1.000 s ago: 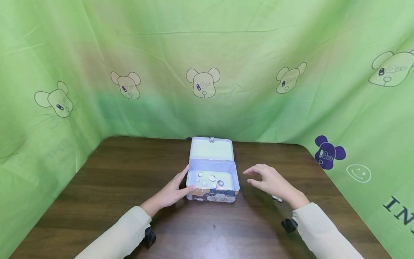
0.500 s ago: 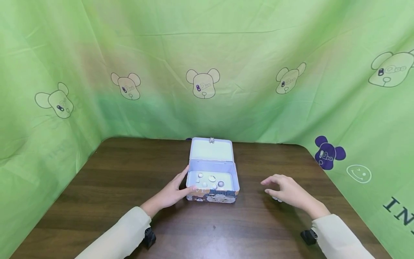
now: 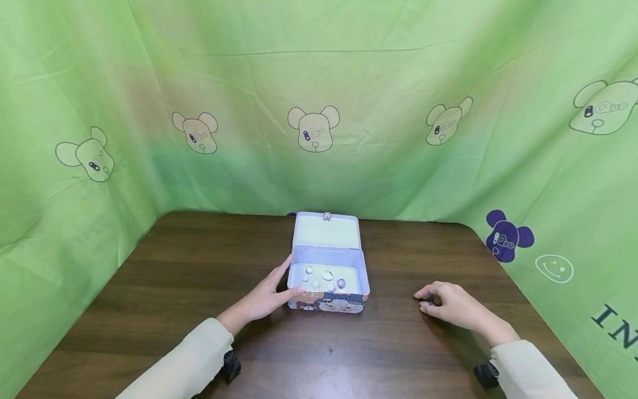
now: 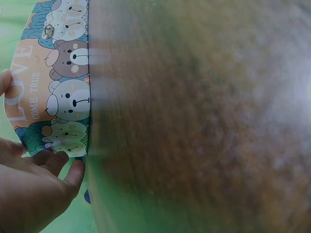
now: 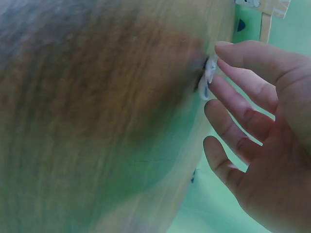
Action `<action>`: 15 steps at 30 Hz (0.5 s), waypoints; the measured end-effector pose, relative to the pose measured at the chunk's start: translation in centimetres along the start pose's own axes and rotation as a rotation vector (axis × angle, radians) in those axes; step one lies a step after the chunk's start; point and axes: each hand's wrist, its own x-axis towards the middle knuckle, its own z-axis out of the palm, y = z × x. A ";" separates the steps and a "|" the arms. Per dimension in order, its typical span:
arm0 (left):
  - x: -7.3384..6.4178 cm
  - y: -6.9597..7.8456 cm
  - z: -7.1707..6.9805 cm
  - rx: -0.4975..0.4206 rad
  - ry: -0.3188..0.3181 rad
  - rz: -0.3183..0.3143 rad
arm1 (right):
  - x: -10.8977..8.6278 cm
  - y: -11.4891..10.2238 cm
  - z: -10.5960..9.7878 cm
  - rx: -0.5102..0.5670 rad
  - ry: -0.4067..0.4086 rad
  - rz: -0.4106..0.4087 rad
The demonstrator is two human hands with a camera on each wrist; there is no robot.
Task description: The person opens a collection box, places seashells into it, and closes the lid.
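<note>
A tin box [image 3: 344, 306] with cartoon bears on its front stands on the table, lid tipped back. Several small shiny round pieces [image 3: 327, 275] lie on its pale floor. My left hand [image 3: 261, 299] grips the box at its front left corner, thumb at the front rim and fingers along the left side. In the left wrist view those fingers curl against the bear-printed tin. Farther right, my right hand [image 3: 456, 306] is low over the table, fingers loosely bent. Small whitish pieces [image 5: 208, 77] lie by its thumb and fingertips; no firm pinch shows.
The dark wooden table [image 3: 199, 266] spreads around the box on both sides. A green curtain [image 3: 239, 166] with bear drawings hangs behind and beside it. The raised lid [image 3: 326, 233] stands at the back of the box.
My right hand has moved right and down, from beside the box to the small whitish pieces on the table. The left hand and box have stayed in place.
</note>
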 end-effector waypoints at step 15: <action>0.0 0.0 0.1 -0.012 0.003 -0.004 | -0.1 0.6 0.5 0.039 0.017 0.001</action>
